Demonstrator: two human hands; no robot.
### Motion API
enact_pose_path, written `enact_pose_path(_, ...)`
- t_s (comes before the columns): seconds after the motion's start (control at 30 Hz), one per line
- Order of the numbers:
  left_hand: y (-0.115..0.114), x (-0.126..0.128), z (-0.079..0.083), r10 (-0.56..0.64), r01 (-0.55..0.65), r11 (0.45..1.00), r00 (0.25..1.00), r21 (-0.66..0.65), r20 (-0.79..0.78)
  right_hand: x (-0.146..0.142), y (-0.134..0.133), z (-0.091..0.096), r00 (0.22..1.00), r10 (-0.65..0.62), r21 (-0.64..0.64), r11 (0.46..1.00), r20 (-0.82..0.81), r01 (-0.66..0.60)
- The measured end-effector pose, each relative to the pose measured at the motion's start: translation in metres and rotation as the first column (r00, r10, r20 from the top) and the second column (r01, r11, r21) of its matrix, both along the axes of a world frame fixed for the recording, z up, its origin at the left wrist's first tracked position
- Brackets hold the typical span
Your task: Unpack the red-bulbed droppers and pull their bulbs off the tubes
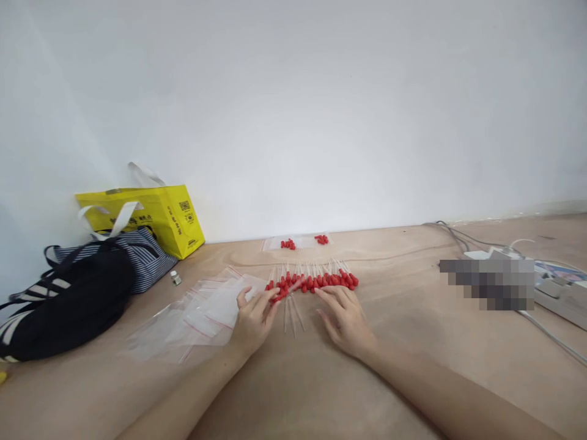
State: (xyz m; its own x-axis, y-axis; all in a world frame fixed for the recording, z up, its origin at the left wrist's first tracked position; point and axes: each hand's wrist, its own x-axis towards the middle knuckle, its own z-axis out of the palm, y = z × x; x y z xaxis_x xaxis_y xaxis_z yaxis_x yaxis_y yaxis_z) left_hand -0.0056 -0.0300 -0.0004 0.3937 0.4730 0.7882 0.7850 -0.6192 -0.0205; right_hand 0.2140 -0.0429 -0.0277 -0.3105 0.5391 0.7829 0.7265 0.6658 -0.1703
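A row of several clear droppers with red rubber bulbs (321, 280) lies on the light wooden table (413, 366), tips pointing away. My left hand (254, 318) rests at the row's left end, fingers stretched and touching a red bulb, beside two droppers lying with their tips toward me (291, 315). My right hand (345, 318) lies flat just in front of the row's middle, fingers spread, holding nothing. A pile of clear zip bags with red seal lines (202, 318) lies under and left of my left hand.
Two filled bags of red-bulbed droppers (302, 242) lie by the wall. A yellow shopping bag (165, 217), a striped and black bag (77, 287) and a small vial (175, 278) sit at left. Cables and a white power strip (559, 293) occupy the right.
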Motion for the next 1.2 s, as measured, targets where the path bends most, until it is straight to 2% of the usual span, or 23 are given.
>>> enact_pose_path(0.1, -0.014, 0.003, -0.007, -0.112, 0.112, 0.994, 0.993, -0.015, -0.026, -0.002, 0.003, 0.003, 0.996, -0.004, 0.097, 0.995, 0.094, -0.005)
enact_pose_path(0.2, -0.021, 0.013, -0.009, -0.147, 0.147, 0.989, 0.989, -0.015, -0.025, -0.005, 0.007, 0.0, 0.988, 0.026, 0.131, 0.99, 0.151, -0.046)
enact_pose_path(0.4, -0.023, 0.021, -0.006, -0.157, 0.157, 0.987, 0.988, -0.012, 0.001, -0.006, 0.014, -0.01, 0.983, 0.04, 0.136, 0.989, 0.177, -0.065)
enact_pose_path(0.5, -0.022, 0.021, -0.006, -0.162, 0.162, 0.985, 0.987, -0.06, -0.009, -0.006, 0.014, -0.009, 0.98, 0.044, 0.146, 0.987, 0.196, -0.074)
enact_pose_path(0.63, -0.02, 0.025, -0.008, -0.106, 0.1, 0.991, 0.991, -0.087, -0.075, -0.007, 0.009, -0.004, 0.973, 0.042, 0.191, 0.978, 0.228, -0.087)
enact_pose_path(0.83, -0.017, 0.028, -0.014, -0.122, 0.116, 0.992, 0.984, -0.055, -0.13, -0.01, 0.002, -0.003, 0.967, 0.033, 0.238, 0.967, 0.253, -0.095)
enact_pose_path(1.03, -0.015, 0.029, -0.018, -0.166, 0.169, 0.986, 0.981, 0.017, -0.1, -0.012, 0.003, -0.005, 0.978, 0.071, 0.205, 0.972, 0.197, -0.112)
enact_pose_path(1.2, -0.015, 0.029, -0.02, -0.15, 0.155, 0.987, 0.982, 0.042, -0.118, -0.009, 0.003, -0.007, 0.974, 0.082, 0.243, 0.961, 0.211, -0.133)
